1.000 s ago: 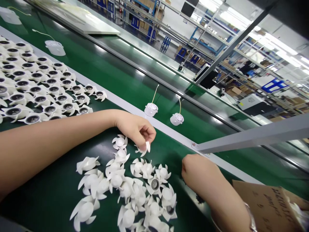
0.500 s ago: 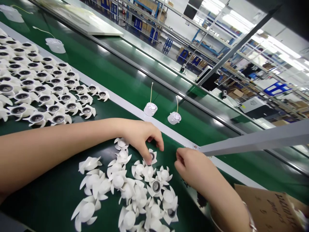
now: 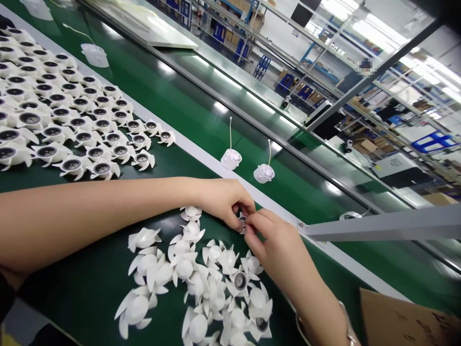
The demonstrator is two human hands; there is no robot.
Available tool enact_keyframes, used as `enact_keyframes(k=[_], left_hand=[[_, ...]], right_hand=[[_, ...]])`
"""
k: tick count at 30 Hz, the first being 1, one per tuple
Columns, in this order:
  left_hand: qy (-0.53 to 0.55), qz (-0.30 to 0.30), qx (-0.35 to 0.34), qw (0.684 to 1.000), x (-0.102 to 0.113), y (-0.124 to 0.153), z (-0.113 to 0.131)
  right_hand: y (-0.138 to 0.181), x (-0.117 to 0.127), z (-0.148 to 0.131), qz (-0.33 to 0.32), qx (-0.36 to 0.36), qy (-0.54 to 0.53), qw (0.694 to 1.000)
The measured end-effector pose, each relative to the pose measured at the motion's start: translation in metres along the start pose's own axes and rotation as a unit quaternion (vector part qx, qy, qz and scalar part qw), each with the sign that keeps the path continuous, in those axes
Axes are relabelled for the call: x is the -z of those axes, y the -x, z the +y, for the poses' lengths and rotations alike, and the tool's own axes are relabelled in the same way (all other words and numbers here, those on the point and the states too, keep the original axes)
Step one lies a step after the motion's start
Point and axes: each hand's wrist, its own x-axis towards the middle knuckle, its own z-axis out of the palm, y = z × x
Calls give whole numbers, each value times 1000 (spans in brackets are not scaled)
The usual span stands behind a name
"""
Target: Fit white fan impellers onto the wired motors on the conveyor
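Observation:
Above the work surface, my left hand is closed on a small white fan impeller, with its dark-ringed hub turned toward me. My right hand meets it there, thumb and forefinger pinched together at the hub. Whatever those right fingertips hold, if anything, is too small and covered to make out. Below both hands lies a loose heap of white fan impellers, mostly with rounded caps up. One impeller in the heap shows its open hub.
Many impellers stand hub-up in rows at left. Beyond a pale rail, white round housings with wires sit on a green conveyor belt. A grey metal post crosses at right, above a cardboard box.
My left hand has lifted an impeller from the heap and moved right. My right hand has come in to meet it at the hub. The view has shifted slightly.

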Motion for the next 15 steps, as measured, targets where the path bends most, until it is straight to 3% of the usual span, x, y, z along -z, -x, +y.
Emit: enact_keyframes(k=[7,15], left_hand=[[17,-8,4,1000,1,-1,-1],[18,-11,20,1000,0,-2,-2]], right_hand=[[-3,-6,-4,41,103,175,978],[5,-6,-29,24,133,251,958]])
